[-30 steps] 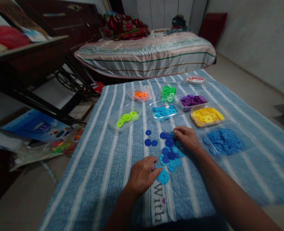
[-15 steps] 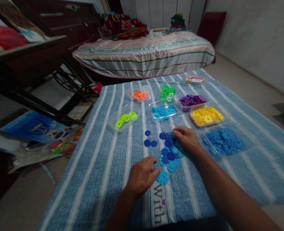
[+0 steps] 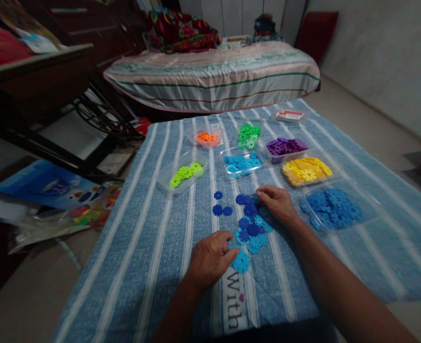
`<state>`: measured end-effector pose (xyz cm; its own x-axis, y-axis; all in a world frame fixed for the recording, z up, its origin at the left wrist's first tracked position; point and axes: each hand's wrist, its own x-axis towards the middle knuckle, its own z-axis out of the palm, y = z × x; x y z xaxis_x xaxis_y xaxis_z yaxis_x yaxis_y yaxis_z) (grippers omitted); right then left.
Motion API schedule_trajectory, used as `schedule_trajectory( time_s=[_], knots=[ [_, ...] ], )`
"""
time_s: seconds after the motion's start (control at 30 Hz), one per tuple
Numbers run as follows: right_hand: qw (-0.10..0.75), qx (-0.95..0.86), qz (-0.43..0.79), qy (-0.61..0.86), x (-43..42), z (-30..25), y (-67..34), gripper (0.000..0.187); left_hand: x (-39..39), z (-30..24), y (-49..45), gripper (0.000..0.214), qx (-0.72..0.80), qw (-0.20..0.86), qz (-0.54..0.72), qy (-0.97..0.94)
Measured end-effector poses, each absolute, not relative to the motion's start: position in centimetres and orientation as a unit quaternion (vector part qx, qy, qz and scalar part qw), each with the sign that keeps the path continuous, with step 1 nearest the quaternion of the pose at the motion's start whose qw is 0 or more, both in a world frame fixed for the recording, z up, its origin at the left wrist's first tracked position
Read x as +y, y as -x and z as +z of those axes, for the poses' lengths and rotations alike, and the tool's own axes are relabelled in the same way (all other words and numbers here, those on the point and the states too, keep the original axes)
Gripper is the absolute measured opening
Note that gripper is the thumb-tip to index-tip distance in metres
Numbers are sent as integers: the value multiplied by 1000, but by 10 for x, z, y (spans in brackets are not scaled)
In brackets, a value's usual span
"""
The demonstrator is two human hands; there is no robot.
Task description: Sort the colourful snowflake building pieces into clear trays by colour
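A loose pile of flower-shaped plastic discs [image 3: 250, 228], dark blue and light blue, lies on the striped cloth between my hands. My right hand [image 3: 276, 202] is at the far right of the pile, thumb and forefinger pinched at a shaded blue flower disc [image 3: 255, 198]. My left hand [image 3: 210, 257] rests nearer me on the left. Its fingers are loosely bent, and the thumb stands apart from them, its tip at the edge of a light blue flower disc [image 3: 241, 261]. To the left of the pile, three dark blue discs [image 3: 218, 209] lie apart from it.
Clear tubs hold yellow-green [image 3: 185, 174], orange [image 3: 207, 138], green [image 3: 249, 135], light blue [image 3: 242, 165], purple [image 3: 285, 146], yellow [image 3: 307, 170] and blue discs [image 3: 334, 208]. A lidded clear box [image 3: 289, 115] sits at the far edge. Beyond stands a bed [image 3: 210, 81].
The view has shifted slightly, so the table sits a little higher in it. Both hands and the discs keep nearly the same places.
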<state>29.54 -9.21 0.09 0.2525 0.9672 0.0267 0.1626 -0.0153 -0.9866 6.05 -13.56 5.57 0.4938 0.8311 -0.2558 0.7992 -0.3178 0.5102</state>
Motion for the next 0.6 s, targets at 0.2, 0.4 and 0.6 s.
schedule_trajectory(
  time_s=[0.2,0.4,0.6],
  knots=[
    [525,-469,387,596,-92,0,-296,23,-136,58,-60,31,492,317,32,-810],
    [524,-463,395,596,-92,0,-296,23,-140,63,-58,39,473,317,8,-822],
    [526,-467,388,596,-91,0,-295,22,-152,63,-59,45,458,305,3,-835]
  ],
)
